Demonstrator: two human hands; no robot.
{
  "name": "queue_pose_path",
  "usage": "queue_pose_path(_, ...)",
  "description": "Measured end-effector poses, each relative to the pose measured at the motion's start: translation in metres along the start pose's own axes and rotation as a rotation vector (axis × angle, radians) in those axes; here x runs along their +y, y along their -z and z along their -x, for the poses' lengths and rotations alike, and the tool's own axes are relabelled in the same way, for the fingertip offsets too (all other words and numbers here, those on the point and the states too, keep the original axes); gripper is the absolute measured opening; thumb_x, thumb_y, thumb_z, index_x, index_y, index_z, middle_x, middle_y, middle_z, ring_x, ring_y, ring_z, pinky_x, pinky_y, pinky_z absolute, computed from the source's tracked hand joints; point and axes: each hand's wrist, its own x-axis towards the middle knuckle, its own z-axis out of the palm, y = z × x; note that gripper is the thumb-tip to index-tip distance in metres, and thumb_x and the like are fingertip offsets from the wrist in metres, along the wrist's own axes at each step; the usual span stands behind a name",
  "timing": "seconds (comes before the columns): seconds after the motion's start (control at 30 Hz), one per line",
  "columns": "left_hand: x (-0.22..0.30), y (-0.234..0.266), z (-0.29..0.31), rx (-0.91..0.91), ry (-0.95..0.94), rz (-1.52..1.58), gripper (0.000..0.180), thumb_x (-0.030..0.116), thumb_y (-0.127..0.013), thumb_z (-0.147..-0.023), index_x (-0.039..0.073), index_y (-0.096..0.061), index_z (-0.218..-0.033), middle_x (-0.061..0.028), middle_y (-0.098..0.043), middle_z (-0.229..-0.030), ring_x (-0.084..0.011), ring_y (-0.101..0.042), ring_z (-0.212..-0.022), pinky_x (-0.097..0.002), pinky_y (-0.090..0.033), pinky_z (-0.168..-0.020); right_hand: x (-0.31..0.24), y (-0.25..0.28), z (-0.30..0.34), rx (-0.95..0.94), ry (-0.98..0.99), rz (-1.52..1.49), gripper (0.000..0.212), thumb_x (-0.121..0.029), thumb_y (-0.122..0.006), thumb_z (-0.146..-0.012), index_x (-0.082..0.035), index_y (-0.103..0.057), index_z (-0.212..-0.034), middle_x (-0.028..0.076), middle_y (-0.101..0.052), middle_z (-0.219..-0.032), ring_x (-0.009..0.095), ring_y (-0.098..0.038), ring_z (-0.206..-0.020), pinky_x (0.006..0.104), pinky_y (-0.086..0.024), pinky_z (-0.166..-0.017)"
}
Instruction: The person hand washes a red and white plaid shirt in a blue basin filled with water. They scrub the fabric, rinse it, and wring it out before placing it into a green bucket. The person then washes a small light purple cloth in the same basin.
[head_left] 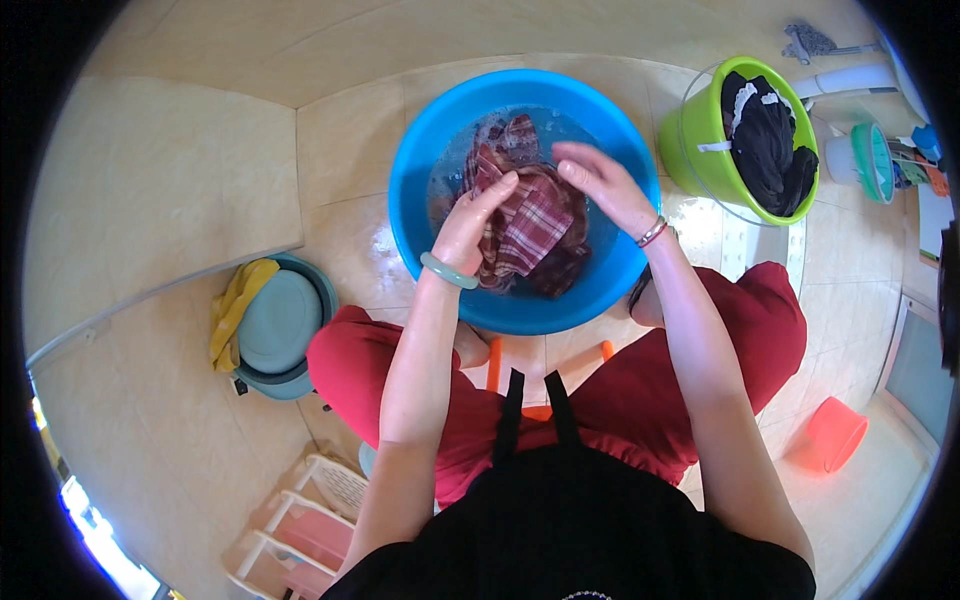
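Observation:
A red-and-white plaid garment lies wet and bunched in a round blue basin, partly in sudsy water. My left hand, with a pale green bangle at its wrist, is at the garment's left side. Its thumb lies along the cloth, and its other fingers are mostly hidden, closed on the fabric. Over the basin's right part, my right hand is apart from the cloth, its fingers stretched out and nothing held. That wrist wears a thin bracelet.
Right of the basin stands a green bucket with dark clothes. Stacked grey-green basins with a yellow cloth stand left. A white rack is lower left, an orange-red bucket lower right. My knees flank the basin.

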Motion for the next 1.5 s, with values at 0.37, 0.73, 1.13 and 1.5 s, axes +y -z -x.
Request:
queue_pose_path(0.37, -0.012, 0.037, -0.030, 0.640, -0.682, -0.782, 0.041, 0.034, -0.073, -0.080, 0.000, -0.062, -0.100, -0.0081, -0.062, -0.094, -0.0152, -0.055, -0.086, -0.0289, -0.046, -0.077, 0.022, -0.007, 0.004, 0.116, -0.155, -0.263, 0.030, -0.033, -0.054, -0.094, -0.004, -0.060, -0.090, -0.003, -0.056, -0.081, 0.007, -0.048, -0.076, 0.0236, -0.041, -0.071)
queue_pose_path(0.73, -0.079, 0.040, -0.040, 0.323, 0.414, 0.085, 0.072, 0.069, -0.057, -0.077, 0.007, -0.060, -0.112, -0.0072, -0.063, -0.106, -0.0163, -0.057, -0.094, -0.0343, -0.043, -0.081, 0.021, 0.001, 0.015, 0.061, -0.279, -1.240, 0.037, -0.033, -0.047, -0.096, -0.004, -0.053, -0.119, 0.011, -0.059, -0.119, 0.023, -0.056, -0.109, 0.0382, -0.042, -0.098)
queue_pose_path(1.13, -0.062, 0.012, -0.029, 0.351, -0.178, -0.036, 0.031, 0.033, -0.068, -0.085, 0.006, -0.068, -0.100, 0.0000, -0.066, -0.098, -0.0090, -0.058, -0.089, -0.0235, -0.043, -0.085, 0.057, 0.029, 0.014, 0.083, -0.232, -0.033, 0.039, -0.017, -0.072, -0.079, -0.001, -0.053, -0.109, 0.009, -0.061, -0.103, 0.014, -0.058, -0.093, 0.0289, -0.046, -0.083)
queue_pose_path(1.5, -0.115, 0.015, -0.036, 0.072, -0.206, 0.582, 0.040, 0.035, -0.051, -0.094, -0.002, -0.064, -0.094, -0.0081, -0.065, -0.090, -0.0139, -0.059, -0.079, -0.0305, -0.048, -0.068, -0.012, -0.086, 0.028, 0.271, 0.137, 0.347, 0.017, -0.017, -0.060, -0.085, -0.007, -0.064, -0.073, 0.016, -0.063, -0.071, 0.032, -0.062, -0.062, 0.0377, -0.050, -0.060)
